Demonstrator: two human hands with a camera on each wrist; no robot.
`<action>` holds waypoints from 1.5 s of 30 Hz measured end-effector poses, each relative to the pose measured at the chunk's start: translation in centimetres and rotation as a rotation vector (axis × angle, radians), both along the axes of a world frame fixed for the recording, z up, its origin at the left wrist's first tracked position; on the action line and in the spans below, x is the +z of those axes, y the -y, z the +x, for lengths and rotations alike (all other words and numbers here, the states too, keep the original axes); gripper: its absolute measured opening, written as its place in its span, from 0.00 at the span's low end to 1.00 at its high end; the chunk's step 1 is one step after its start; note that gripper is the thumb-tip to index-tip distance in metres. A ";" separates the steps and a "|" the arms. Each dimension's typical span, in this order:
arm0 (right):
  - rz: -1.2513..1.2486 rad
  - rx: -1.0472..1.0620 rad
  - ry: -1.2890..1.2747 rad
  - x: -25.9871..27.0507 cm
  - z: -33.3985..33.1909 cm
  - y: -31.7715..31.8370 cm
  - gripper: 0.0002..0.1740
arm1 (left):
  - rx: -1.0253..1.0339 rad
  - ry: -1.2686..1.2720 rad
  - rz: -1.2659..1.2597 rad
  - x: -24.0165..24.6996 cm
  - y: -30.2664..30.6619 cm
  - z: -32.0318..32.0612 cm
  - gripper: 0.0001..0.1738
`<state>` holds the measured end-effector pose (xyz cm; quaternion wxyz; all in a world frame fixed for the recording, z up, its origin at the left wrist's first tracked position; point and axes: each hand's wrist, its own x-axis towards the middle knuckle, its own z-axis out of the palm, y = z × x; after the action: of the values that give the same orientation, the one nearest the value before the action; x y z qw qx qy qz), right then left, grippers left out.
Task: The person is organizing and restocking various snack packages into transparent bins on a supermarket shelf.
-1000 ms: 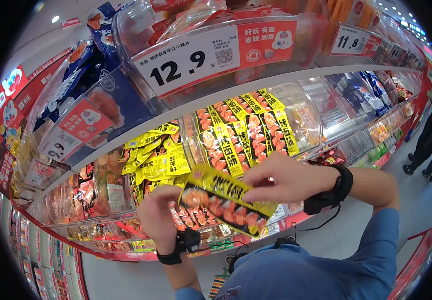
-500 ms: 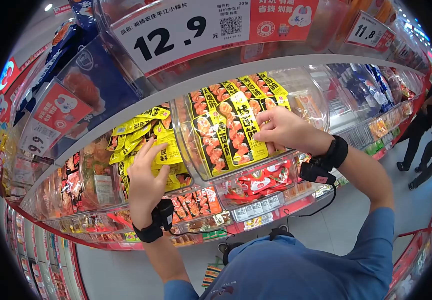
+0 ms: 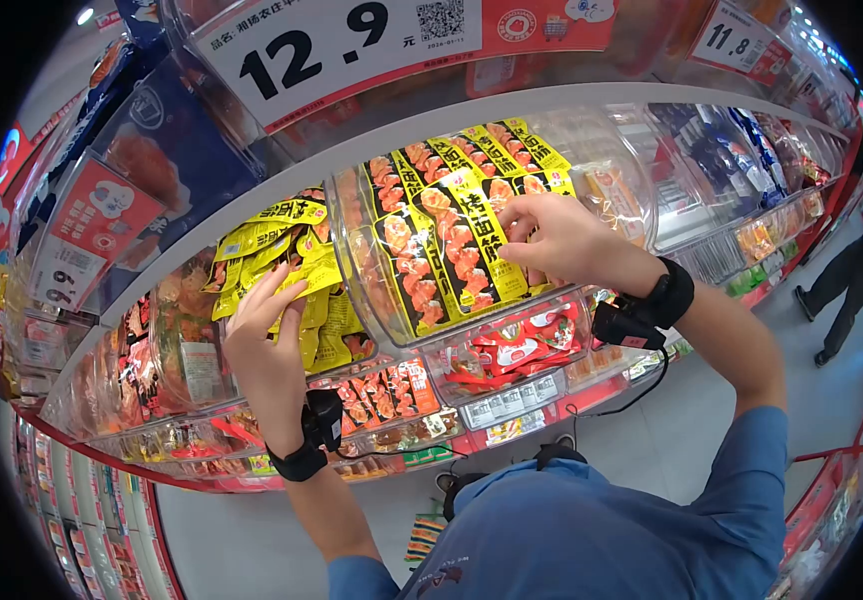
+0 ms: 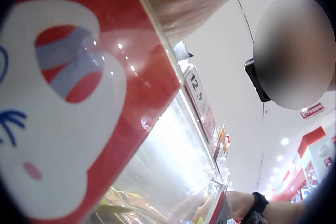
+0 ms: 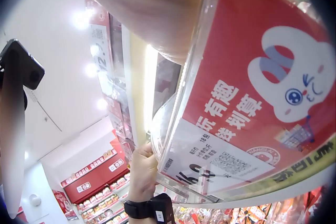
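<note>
In the head view, yellow-and-black snack packets [image 3: 467,245] lie flat in overlapping rows in a clear bin. My right hand [image 3: 577,240] is at the right edge of the top front packet, fingers bent and thumb on or just above it; contact is unclear. My left hand [image 3: 270,350] reaches over loosely heaped yellow packets [image 3: 322,265] in the neighbouring bin, fingers extended and empty. The right wrist view shows the left hand [image 5: 144,169] beside the bin edge. Through clear plastic, the left wrist view faintly shows yellow packets [image 4: 123,205].
Above stands a shelf with a 12.9 price card [image 3: 337,50]. Red packets [image 3: 522,345] fill a lower bin in front. Blue packets [image 3: 752,160] sit farther right. A bystander's legs [image 3: 842,290] are at the far right. Bin walls rise near both wrists.
The packet held between both hands has gone down onto the flat rows. My left hand let go and moved left over the loose heap; the head view has shifted.
</note>
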<state>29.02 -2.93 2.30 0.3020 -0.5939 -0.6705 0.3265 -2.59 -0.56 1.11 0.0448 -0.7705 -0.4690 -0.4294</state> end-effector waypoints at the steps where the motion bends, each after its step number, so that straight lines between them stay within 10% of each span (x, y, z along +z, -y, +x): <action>1: 0.102 -0.002 0.022 -0.5 0.1 0.0 0.19 | -0.008 0.073 0.063 -0.1 0.1 0.0 0.11; 10: 0.476 -0.002 -0.052 0.0 -0.8 1.2 0.12 | -0.092 0.942 0.396 -1.3 2.9 -0.1 0.09; 14: 0.567 0.178 -0.056 1.4 -2.3 3.7 0.15 | 0.055 0.781 0.671 -0.6 6.4 0.5 0.09; 20: 0.543 0.583 -0.193 3.3 -6.0 8.1 0.22 | -0.202 0.658 0.313 1.8 9.8 3.8 0.10; 26: 0.493 0.436 0.068 3.2 -4.6 8.0 0.11 | -0.450 0.513 -0.049 2.3 9.1 3.5 0.14; 31: 0.883 -0.014 0.278 2.7 0.0 5.1 0.07 | -0.057 -0.052 -0.067 1.3 3.1 -0.6 0.23; 45: 0.066 -0.006 0.104 -0.3 3.6 0.2 0.12 | 0.048 -0.189 -0.456 0.1 0.3 -1.4 0.41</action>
<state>32.60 -3.14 2.02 0.2869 -0.6018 -0.6940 0.2719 -4.01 -0.88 1.26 -0.0765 -0.7861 -0.5655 -0.2374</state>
